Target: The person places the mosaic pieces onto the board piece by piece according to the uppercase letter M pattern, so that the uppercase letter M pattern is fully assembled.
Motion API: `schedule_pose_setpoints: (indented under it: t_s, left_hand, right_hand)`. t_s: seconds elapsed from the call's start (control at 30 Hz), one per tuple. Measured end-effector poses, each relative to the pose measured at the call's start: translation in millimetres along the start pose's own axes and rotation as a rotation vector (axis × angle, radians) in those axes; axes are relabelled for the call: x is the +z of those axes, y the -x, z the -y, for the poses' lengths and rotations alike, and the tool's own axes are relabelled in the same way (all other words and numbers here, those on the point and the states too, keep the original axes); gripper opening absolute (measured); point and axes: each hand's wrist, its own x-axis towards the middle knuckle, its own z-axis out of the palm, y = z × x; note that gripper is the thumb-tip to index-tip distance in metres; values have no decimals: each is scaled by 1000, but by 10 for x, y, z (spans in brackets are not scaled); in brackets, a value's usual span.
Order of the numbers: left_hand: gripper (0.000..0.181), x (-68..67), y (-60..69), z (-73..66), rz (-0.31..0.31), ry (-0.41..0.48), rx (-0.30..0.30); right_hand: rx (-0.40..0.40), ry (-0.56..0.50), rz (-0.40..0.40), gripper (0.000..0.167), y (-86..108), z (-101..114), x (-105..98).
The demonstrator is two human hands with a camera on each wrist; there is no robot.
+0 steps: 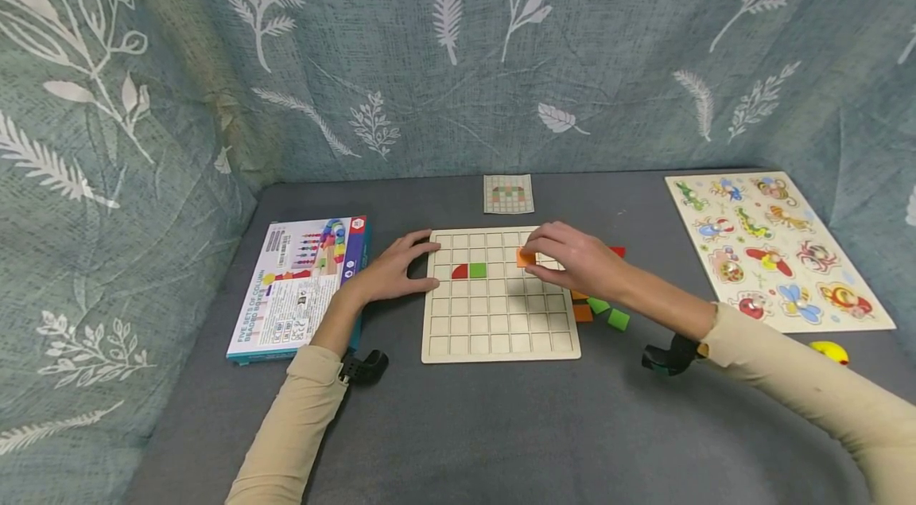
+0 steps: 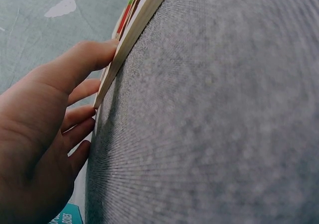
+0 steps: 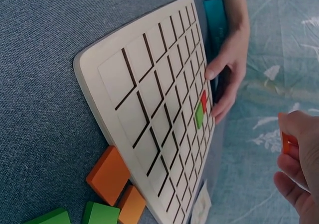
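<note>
Pinching an orange tile (image 1: 525, 259) between the fingers of the right hand (image 1: 578, 257), just above the far right part of the wooden grid board (image 1: 501, 354); touching its left edge with kinda relaxed, uncurled fingers on the left hand (image 1: 392, 268); also got a red piece (image 1: 460, 273) right beside a green square (image 1: 478, 270) on the grid
</note>
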Motion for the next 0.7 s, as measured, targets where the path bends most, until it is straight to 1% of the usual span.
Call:
schedule_pose_setpoints:
  t_s: [0.23,0.4,0.7]
  left_hand:
    - [67,-1,5,7,-4,-10,16]
    - [66,1,4,13,-3,-13,12]
    - [67,7,-4,27,-7,-23,14]
  right_hand:
    - [10,8,0,26,-5,0,5]
    - [4,22,8,27,-9,-12,27]
    - [11,38,28,23,-61,0,70]
